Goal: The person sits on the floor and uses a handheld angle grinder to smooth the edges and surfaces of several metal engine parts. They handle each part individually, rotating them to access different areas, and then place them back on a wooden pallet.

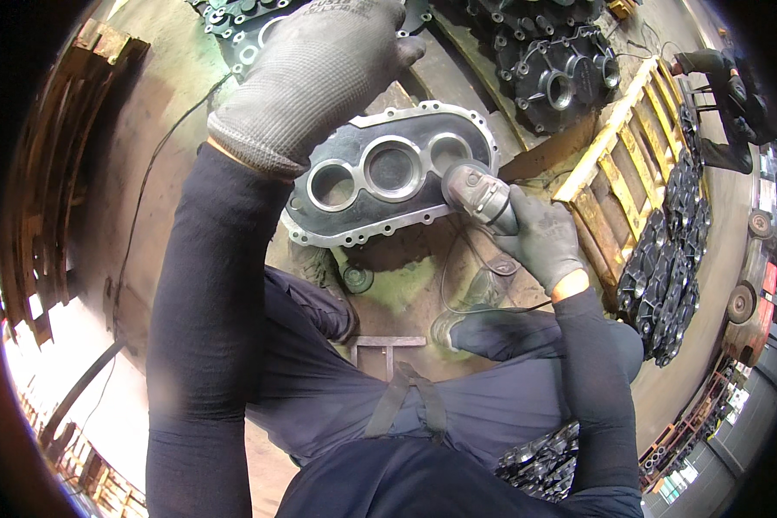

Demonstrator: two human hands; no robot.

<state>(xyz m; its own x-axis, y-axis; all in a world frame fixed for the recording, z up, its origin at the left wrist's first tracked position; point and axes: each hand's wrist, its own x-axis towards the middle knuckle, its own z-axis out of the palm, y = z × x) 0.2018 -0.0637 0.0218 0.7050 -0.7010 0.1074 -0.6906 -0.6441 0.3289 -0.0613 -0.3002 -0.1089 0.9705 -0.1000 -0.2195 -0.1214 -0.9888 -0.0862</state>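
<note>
My right hand (pixel 544 237), in a grey glove, is closed round the body of an angle grinder (pixel 482 194). The grinder's head and disc lie at the right end of a metal housing cover (pixel 345 223). This cover is an elongated casting with three large round openings, a dark face and a bright flange with bolt holes. My left hand (pixel 319 73), also gloved, is raised close to the camera beyond the cover's left side. Its back and thumb show, but its fingers are mostly hidden, and it blocks the cover's upper left edge.
More dark castings (pixel 561 82) are stacked at the far right, others at the far left. A yellow wooden pallet (pixel 626 155) stands at the right beside piled black parts (pixel 665 259). Cables (pixel 151 164) trail across the floor. Another person (pixel 721 95) is at the far right.
</note>
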